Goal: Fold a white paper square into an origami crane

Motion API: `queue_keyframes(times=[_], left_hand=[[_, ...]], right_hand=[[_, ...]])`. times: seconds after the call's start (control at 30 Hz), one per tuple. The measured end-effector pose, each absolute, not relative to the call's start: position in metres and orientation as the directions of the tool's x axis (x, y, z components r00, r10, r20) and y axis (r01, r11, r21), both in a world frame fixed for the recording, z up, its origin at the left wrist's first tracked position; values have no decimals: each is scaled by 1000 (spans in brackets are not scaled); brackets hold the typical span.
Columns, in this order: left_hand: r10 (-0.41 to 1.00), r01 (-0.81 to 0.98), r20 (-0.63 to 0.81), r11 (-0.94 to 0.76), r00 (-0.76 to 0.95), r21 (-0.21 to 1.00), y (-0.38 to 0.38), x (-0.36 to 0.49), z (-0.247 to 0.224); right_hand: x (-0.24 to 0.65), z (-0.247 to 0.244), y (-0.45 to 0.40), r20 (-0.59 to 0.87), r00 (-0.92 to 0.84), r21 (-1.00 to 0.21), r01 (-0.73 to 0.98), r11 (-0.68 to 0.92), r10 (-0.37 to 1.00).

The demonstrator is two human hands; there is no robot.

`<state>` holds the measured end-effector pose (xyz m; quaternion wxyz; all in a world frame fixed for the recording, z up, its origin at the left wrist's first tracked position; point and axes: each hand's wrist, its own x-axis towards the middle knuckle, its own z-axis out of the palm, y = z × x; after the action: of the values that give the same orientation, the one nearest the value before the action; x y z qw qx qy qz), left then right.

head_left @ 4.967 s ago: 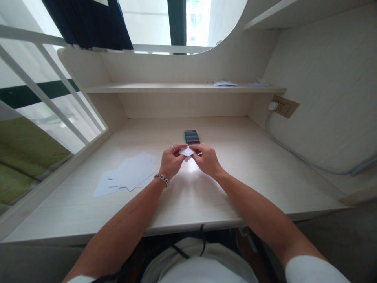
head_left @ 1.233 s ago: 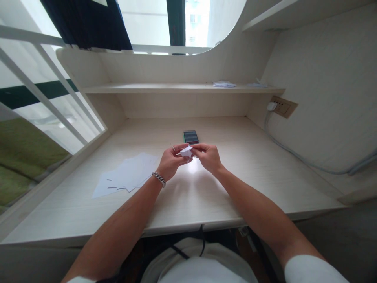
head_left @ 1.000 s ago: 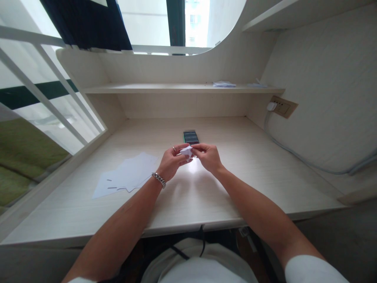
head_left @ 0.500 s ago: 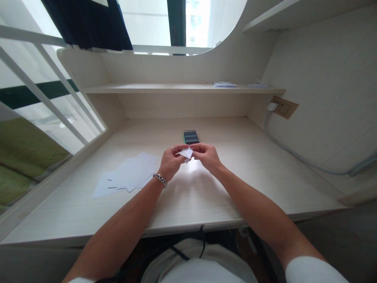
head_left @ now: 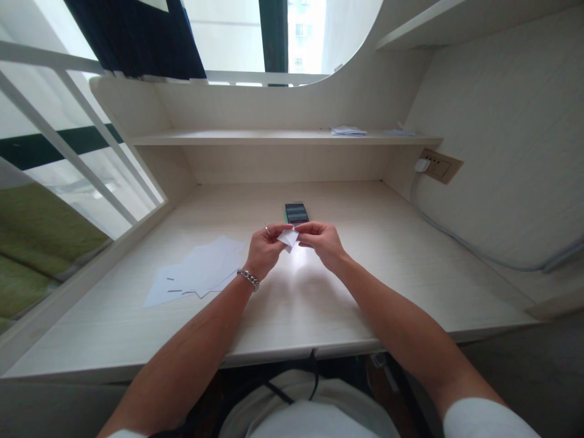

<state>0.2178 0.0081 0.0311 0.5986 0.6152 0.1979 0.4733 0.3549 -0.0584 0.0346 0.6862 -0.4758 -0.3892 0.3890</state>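
A small piece of folded white paper point(head_left: 289, 238) is held above the desk between my two hands. My left hand point(head_left: 266, 248), with a ring and a chain bracelet at the wrist, pinches its left side. The fingertips of my right hand point(head_left: 322, 240) close on its upper right edge. Creases and a pointed lower corner show on the paper. Just beyond my fingers lies a dark-screened phone point(head_left: 297, 213), its near end partly covered by them.
White paper sheets point(head_left: 201, 267) with a few dark lines lie on the desk point(head_left: 392, 274) to the left. Folded papers point(head_left: 348, 131) rest on the shelf point(head_left: 255, 137). A grey cable point(head_left: 449, 240) runs from a wall socket point(head_left: 441, 166) on the right.
The folded paper has turned slightly between my fingers, and its lower corner now shows a broader face. My hands have stayed nearly in place.
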Motion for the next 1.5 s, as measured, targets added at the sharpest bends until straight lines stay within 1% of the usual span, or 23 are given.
queue_keyframes(times=[0.13, 0.23, 0.33, 0.47, 0.53, 0.63, 0.8, 0.9, 1.17, 1.23, 1.33, 1.4, 1.5], left_hand=[[811, -333, 332, -180, 482, 925, 9, 218, 30], [815, -325, 316, -168, 485, 931, 10, 218, 29], [840, -307, 227, -76, 493, 949, 11, 217, 30], [836, -254, 104, 44, 539, 966, 11, 216, 31], [826, -208, 63, 67, 561, 976, 11, 216, 31], [815, -146, 22, 77, 579, 986, 10, 215, 31], [783, -58, -15, 66, 621, 996, 9, 214, 33], [768, -37, -27, 66, 639, 997, 9, 213, 33], [715, 27, -56, 51, 696, 998, 9, 213, 31], [734, 5, -29, 35, 679, 999, 9, 213, 31], [798, -72, 36, 10, 601, 997, 9, 214, 31], [833, -142, 102, -29, 543, 989, 10, 215, 32], [848, -214, 229, -141, 477, 967, 12, 216, 31]], right_hand=[[354, 33, -57, 162, 397, -953, -176, 248, 904], [354, 29, -54, 206, 409, -956, -111, 273, 889], [356, 26, -54, 311, 395, -947, 57, 315, 864], [359, 27, -58, 452, 367, -882, 321, 345, 813], [360, 29, -61, 478, 344, -855, 393, 338, 809], [361, 30, -62, 487, 313, -836, 437, 331, 816], [362, 26, -59, 480, 281, -832, 447, 329, 831], [363, 23, -57, 486, 275, -831, 440, 341, 830], [359, 24, -58, 462, 250, -878, 265, 399, 851], [360, 24, -57, 457, 257, -887, 209, 413, 852], [365, 25, -54, 441, 323, -898, 152, 413, 838], [368, 25, -52, 421, 356, -907, 144, 396, 834], [370, 25, -51, 357, 337, -933, 73, 353, 871]])
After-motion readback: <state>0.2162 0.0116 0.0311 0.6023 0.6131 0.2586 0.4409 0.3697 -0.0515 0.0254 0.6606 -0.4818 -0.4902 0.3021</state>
